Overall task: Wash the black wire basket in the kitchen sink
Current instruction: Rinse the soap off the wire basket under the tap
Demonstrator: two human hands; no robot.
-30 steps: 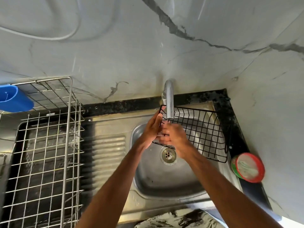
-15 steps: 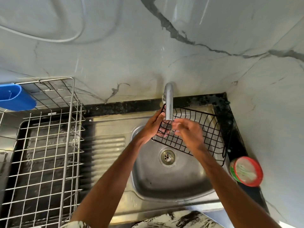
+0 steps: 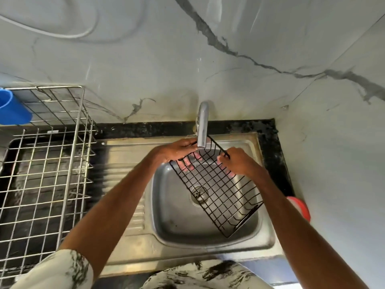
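Basket, black wire, held tilted over the sink bowl, far end up under the tap, near end dipping toward the bowl's near right corner. Both hands grip the far end: left hand closed on the far left corner, fingers curled through the wires; right hand closed on the right rim. Whether water is running, can't tell.

Risks, biggest first: the wet basket could slip, since only one end is held, and bang into the bowl. Its far rim sits just beside the spout, so a twist could knock the tap. The low near corner could scrape the steel. The red-lidded tub on the right counter sits near the right forearm and could get nudged. Fingers poked through the mesh could get pinched.
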